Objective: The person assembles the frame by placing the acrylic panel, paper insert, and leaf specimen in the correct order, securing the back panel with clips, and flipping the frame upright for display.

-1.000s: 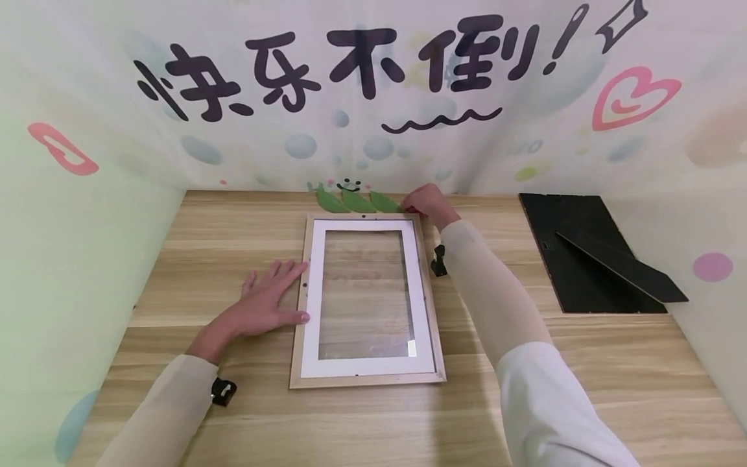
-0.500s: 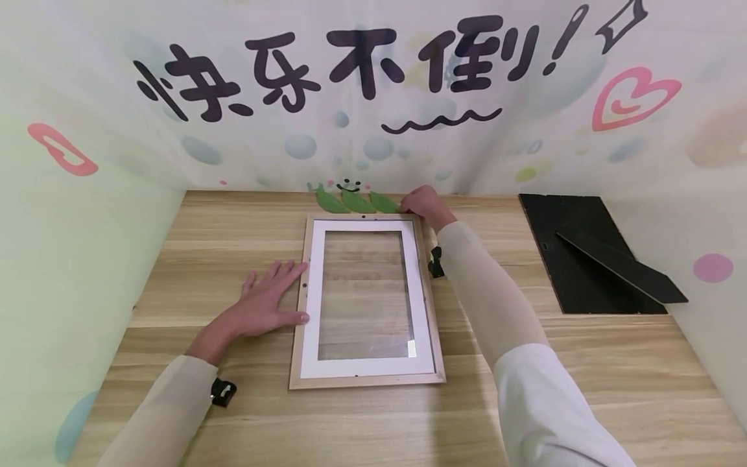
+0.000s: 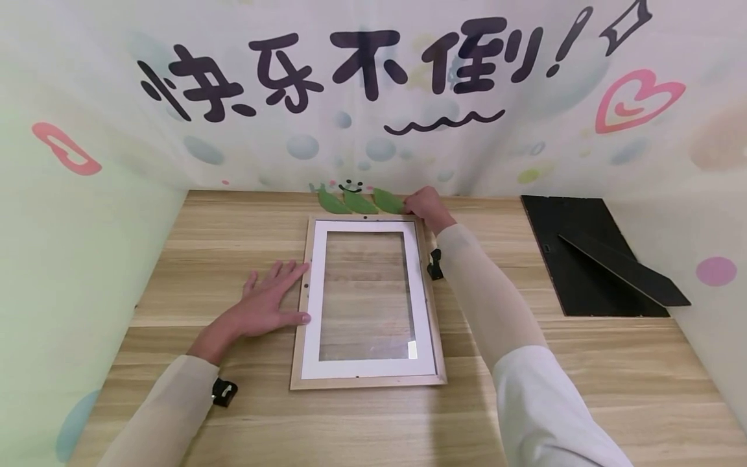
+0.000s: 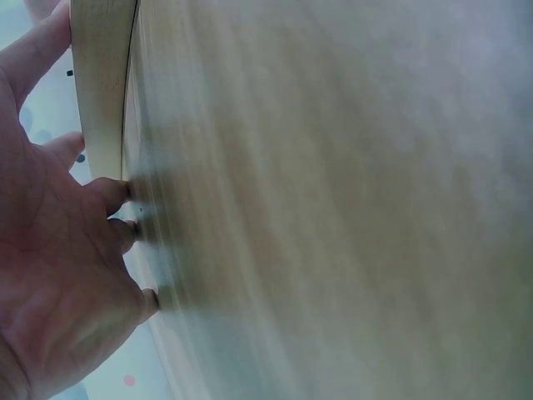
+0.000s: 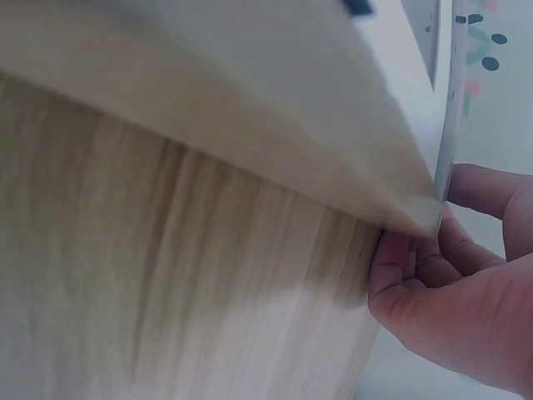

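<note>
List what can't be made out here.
Head view: anything beside the rightmost leaf, hidden behind the right hand.
Head view: whether the white patch is label or glare; too small.
Left wrist view: most of the wooden frame, cut by the top edge.
Right wrist view: the dark patch, blurred and cut by the top edge.

from my seat i see a wood-grain table [image 3: 362, 428] below a pale backdrop [image 3: 233, 149] printed with big dark characters [image 3: 370, 68] and a pink heart [image 3: 628, 109]. on the table's far right lies a black panel [image 3: 583, 285], its strut [image 3: 627, 270] slanting across it. three green leaves [image 3: 360, 202] line the back edge, real or printed i can't tell. a purple dot [image 3: 716, 271] marks the right wall.
</note>
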`<state>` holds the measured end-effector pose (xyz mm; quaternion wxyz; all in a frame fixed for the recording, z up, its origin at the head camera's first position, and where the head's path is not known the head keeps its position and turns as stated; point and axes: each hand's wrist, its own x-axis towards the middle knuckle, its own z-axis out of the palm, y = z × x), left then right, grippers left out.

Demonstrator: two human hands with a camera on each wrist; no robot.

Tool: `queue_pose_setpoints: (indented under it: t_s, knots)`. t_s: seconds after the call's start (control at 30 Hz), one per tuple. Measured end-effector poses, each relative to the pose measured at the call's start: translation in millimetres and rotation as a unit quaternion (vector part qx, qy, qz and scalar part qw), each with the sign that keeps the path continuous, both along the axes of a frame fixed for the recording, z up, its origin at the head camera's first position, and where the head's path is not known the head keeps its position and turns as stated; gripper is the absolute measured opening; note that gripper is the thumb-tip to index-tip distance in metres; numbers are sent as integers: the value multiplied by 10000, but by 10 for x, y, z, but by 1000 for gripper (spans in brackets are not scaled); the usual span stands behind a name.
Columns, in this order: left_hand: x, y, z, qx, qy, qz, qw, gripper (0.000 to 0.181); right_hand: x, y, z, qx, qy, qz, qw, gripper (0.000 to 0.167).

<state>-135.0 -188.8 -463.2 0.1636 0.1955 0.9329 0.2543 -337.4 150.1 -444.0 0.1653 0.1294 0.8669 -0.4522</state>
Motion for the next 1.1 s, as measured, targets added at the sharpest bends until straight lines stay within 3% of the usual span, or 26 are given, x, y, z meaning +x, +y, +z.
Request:
queue_pose_setpoints:
  t_s: [0.2, 0.33, 0.53, 0.8, 1.1]
  knots:
    - [15, 5, -1, 22, -15, -23, 10000, 96, 1, 43, 12, 215, -85, -77, 9997, 7]
    - [21, 0, 7, 26, -45, -16, 10000, 96, 1, 79, 45, 222, -17, -118, 9997, 9]
    - [17, -20, 0, -41, -49, -13, 10000, 96, 30, 129, 152, -75, 197, -133, 9997, 11]
    - [14, -37, -7, -66, -28, -52, 10000, 97, 86, 181, 297, -760, 77, -140, 9970, 15]
    - [4, -16, -12, -98, 2, -105, 9999, 97, 189, 242, 362, -860, -13, 109, 9962, 23]
